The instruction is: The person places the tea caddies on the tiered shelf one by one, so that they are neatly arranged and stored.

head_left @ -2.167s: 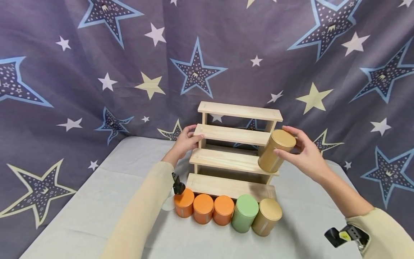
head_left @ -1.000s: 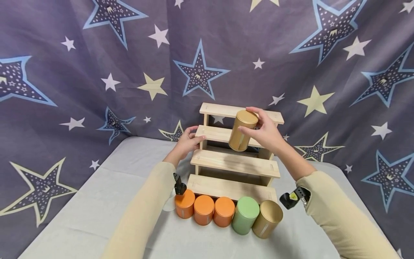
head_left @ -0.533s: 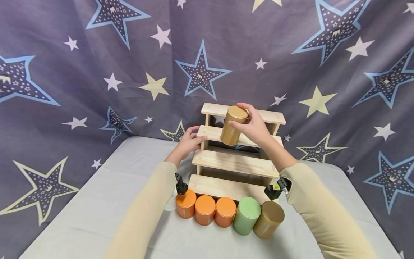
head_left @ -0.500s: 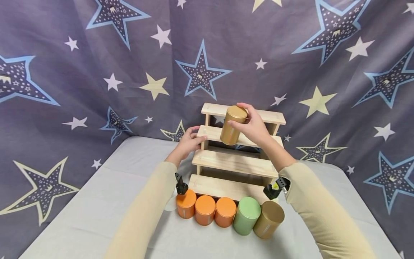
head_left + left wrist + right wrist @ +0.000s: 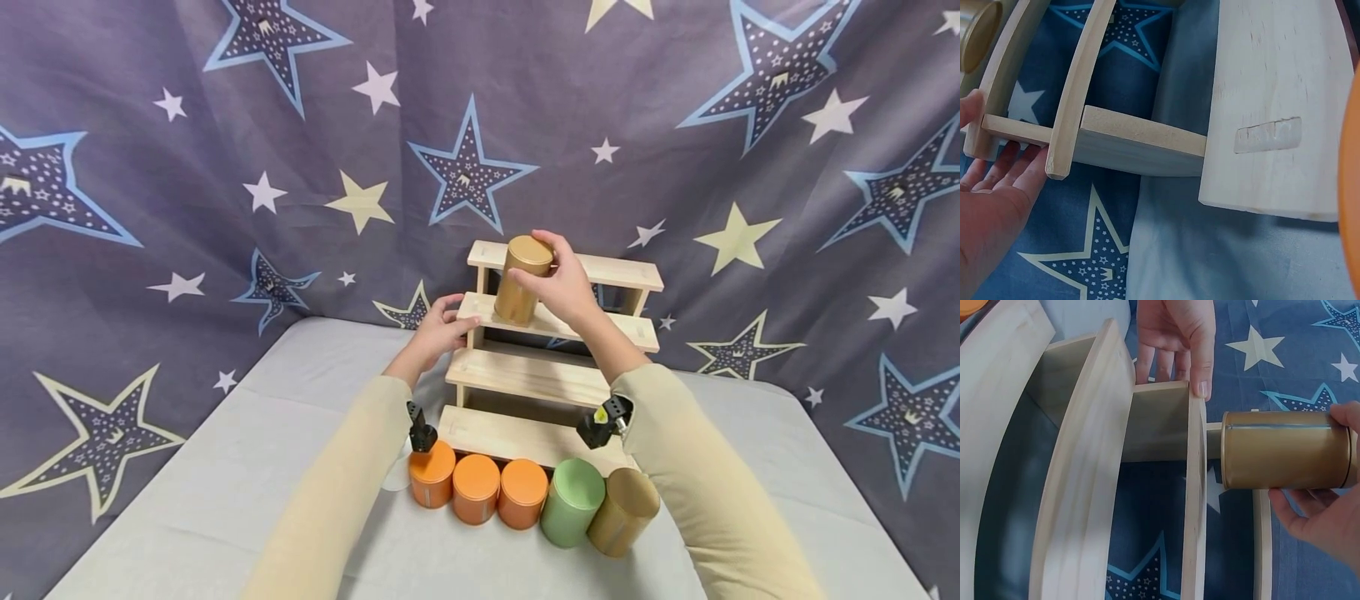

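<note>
A stepped wooden shelf [image 5: 536, 375] with several tiers stands on the table. My left hand [image 5: 438, 330] grips its left end, thumb on the second-highest board [image 5: 1072, 100] and fingers against the side piece. My right hand [image 5: 558, 287] holds a gold canister [image 5: 519, 287] by its upper part, fingers and thumb around the lid end. The canister is near upright over the left part of that same board; the right wrist view [image 5: 1288, 450] is sideways and shows a narrow gap between its base and the board.
In front of the shelf stands a row: three orange canisters [image 5: 476, 490], a green canister [image 5: 572, 502] and another gold canister [image 5: 624, 512]. A clear round object [image 5: 397, 471] lies partly hidden by the left wrist camera. A star-patterned curtain [image 5: 360, 108] hangs behind the table [image 5: 225, 483].
My right hand has carried the gold canister left and back, from the shelf's right side to above the left part of the second-highest board. My left hand has stayed on the shelf.
</note>
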Available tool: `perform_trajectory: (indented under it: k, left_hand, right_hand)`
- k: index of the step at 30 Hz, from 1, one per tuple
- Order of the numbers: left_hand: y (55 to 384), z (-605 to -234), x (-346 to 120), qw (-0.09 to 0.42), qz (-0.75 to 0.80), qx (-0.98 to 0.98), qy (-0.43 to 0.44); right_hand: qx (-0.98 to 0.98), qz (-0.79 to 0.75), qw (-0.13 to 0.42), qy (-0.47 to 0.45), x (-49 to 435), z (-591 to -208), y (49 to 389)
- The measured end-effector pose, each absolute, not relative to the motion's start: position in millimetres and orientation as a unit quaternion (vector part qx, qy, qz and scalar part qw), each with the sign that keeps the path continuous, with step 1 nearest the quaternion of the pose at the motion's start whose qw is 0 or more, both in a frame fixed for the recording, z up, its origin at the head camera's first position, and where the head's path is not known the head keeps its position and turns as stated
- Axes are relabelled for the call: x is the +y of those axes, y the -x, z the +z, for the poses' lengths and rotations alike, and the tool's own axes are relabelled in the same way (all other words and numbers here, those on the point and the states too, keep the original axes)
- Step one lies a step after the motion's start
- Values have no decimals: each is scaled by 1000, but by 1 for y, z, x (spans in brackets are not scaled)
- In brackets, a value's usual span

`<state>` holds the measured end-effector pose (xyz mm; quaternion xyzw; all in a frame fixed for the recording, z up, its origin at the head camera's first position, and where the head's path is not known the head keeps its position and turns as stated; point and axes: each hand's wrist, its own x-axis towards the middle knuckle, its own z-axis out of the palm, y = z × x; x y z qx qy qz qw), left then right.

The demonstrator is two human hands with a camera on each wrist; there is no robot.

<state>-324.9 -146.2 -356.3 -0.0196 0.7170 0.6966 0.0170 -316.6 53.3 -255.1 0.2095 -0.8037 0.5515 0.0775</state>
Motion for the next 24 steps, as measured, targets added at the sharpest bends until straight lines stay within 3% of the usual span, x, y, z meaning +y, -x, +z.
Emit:
perform_trajectory:
  k: [24]
  left_hand:
    - [323, -356, -147, 20, 692, 721, 17]
  right_hand:
    - [-815, 540, 68, -201, 37, -259, 323]
